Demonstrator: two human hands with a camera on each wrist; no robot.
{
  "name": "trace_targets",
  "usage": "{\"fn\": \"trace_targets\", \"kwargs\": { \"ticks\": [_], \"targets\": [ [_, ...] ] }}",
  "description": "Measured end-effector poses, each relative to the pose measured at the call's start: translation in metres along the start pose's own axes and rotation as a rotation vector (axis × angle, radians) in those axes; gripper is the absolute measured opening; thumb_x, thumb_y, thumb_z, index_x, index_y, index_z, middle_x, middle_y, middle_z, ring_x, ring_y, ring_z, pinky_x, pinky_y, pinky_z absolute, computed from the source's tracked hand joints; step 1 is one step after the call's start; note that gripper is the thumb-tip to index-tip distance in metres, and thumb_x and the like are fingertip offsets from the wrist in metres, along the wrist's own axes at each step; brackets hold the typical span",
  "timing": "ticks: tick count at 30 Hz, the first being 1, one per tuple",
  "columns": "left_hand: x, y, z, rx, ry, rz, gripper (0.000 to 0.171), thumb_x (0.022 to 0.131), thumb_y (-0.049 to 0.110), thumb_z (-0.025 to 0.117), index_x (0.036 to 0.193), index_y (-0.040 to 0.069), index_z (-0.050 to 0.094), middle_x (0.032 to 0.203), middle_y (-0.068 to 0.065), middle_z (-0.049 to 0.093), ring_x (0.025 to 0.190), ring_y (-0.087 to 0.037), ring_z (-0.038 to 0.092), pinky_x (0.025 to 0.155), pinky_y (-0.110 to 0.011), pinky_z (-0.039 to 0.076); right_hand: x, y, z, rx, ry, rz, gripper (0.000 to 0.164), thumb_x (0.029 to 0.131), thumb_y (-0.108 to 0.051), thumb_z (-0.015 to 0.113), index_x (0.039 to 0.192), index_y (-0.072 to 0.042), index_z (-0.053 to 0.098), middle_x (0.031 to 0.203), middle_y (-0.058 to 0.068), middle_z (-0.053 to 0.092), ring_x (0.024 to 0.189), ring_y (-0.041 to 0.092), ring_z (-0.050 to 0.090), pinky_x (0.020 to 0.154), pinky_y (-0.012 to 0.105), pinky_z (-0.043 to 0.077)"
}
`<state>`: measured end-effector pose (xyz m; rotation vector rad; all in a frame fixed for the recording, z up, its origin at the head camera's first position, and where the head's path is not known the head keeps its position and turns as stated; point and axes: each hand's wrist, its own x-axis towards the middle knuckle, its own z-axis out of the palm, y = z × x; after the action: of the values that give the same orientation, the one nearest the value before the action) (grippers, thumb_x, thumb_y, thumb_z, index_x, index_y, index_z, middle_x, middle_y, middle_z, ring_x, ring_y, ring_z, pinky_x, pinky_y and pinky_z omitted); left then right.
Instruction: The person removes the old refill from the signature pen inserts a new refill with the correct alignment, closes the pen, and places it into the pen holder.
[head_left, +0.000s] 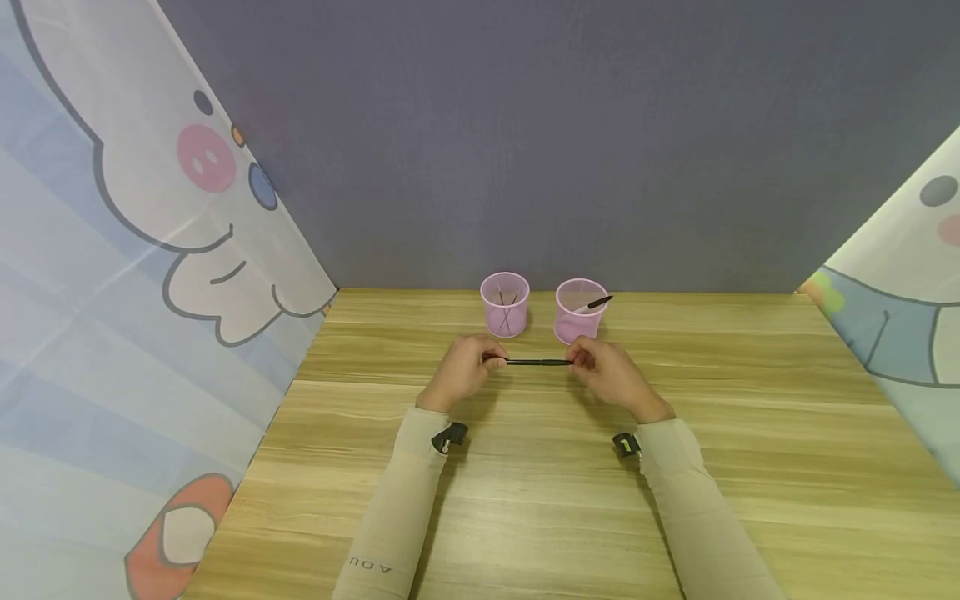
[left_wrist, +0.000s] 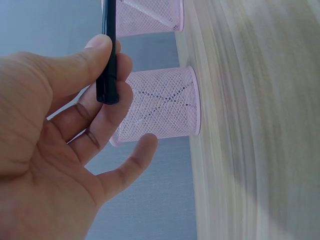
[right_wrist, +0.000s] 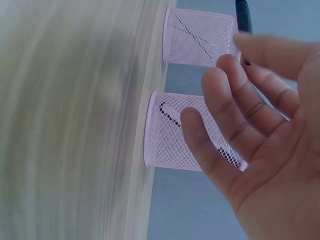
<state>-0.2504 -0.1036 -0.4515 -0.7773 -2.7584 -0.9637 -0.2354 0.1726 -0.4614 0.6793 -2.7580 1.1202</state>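
A slim black pen is held level above the table, stretched between both hands. My left hand pinches one end of the pen between thumb and fingers; its blunt end sticks out past the fingers in the left wrist view. At the opposite end, my right hand pinches the pen with thumb and forefinger, the other fingers loosely bent. Just behind the hands stand two pink mesh cups. The left cup holds two thin dark crossed sticks. In the right cup leans a white-and-black pen.
Both cups stand on a wood-grain table near its back edge. A grey panel rises behind it. Cartoon-printed curtains hang on the left and right sides.
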Motion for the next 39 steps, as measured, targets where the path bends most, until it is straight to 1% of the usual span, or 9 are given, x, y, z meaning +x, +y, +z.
{"fn": "trace_targets", "kwargs": {
  "ticks": [4,8,11,14,20,26,33,39],
  "targets": [
    [-0.0001,0.0000,0.0000,0.002,-0.001,0.000,0.005,0.092,0.012,0.076,0.093,0.009,0.079,0.095,-0.004,0.077,0.086,-0.014,0.069,0.080,-0.031,0.058,0.0003,0.0006,0.0009,0.002,-0.017,0.015,0.013,0.091,-0.010,0.076,0.102,-0.009,0.070,0.086,0.001,0.070,0.078,0.012,0.061,0.073,0.029,0.052],
    [0.0002,-0.0002,0.0004,0.006,0.001,0.001,0.005,0.092,0.012,0.076,0.093,0.009,0.079,0.095,-0.004,0.077,0.087,-0.015,0.069,0.080,-0.032,0.058,0.0008,0.0002,0.0004,-0.008,-0.037,0.032,0.012,0.097,-0.018,0.071,0.104,-0.010,0.073,0.085,0.000,0.071,0.074,0.012,0.060,0.072,0.031,0.051],
    [0.0006,-0.0004,0.0007,0.013,0.002,-0.002,0.004,0.092,0.012,0.076,0.093,0.009,0.079,0.096,-0.003,0.077,0.087,-0.015,0.069,0.081,-0.033,0.058,0.0011,0.0008,-0.0003,-0.023,-0.045,0.035,0.015,0.101,-0.019,0.065,0.103,-0.008,0.074,0.083,0.000,0.070,0.071,0.011,0.057,0.069,0.031,0.050],
    [0.0004,-0.0007,0.0005,0.012,0.006,0.001,0.004,0.091,0.013,0.076,0.092,0.010,0.079,0.096,-0.004,0.077,0.088,-0.016,0.070,0.081,-0.033,0.058,0.0008,0.0021,-0.0009,-0.032,-0.044,0.035,0.018,0.102,-0.019,0.062,0.102,-0.006,0.074,0.080,0.001,0.068,0.070,0.012,0.055,0.067,0.031,0.047],
    [0.0000,-0.0006,0.0007,0.012,0.007,0.005,0.005,0.091,0.013,0.076,0.092,0.010,0.079,0.095,-0.003,0.077,0.088,-0.015,0.070,0.081,-0.033,0.058,-0.0005,0.0055,0.0002,-0.039,-0.029,0.009,0.016,0.102,-0.017,0.063,0.099,-0.006,0.074,0.078,-0.001,0.066,0.069,0.010,0.052,0.065,0.028,0.045],
    [-0.0003,-0.0007,0.0010,0.018,0.004,0.011,0.005,0.091,0.014,0.077,0.091,0.009,0.079,0.093,-0.003,0.077,0.084,-0.014,0.068,0.079,-0.031,0.057,0.0002,0.0049,-0.0002,-0.035,-0.048,0.030,0.015,0.102,-0.016,0.063,0.098,-0.005,0.073,0.078,0.000,0.065,0.069,0.011,0.051,0.065,0.028,0.045],
    [-0.0007,-0.0015,0.0009,0.021,0.002,0.007,0.005,0.091,0.014,0.076,0.092,0.010,0.079,0.093,-0.002,0.076,0.085,-0.013,0.068,0.078,-0.031,0.057,0.0007,0.0043,0.0002,-0.032,-0.056,0.045,0.013,0.101,-0.016,0.064,0.099,-0.007,0.073,0.082,-0.001,0.068,0.072,0.012,0.055,0.068,0.030,0.048],
    [0.0002,-0.0019,0.0013,0.016,-0.001,0.006,0.005,0.091,0.015,0.076,0.091,0.010,0.078,0.090,-0.001,0.075,0.080,-0.010,0.065,0.075,-0.027,0.056,0.0007,0.0037,0.0005,-0.039,-0.048,0.043,0.007,0.099,-0.015,0.067,0.100,-0.011,0.072,0.085,-0.001,0.070,0.076,0.013,0.058,0.073,0.032,0.050]
  ]
}}
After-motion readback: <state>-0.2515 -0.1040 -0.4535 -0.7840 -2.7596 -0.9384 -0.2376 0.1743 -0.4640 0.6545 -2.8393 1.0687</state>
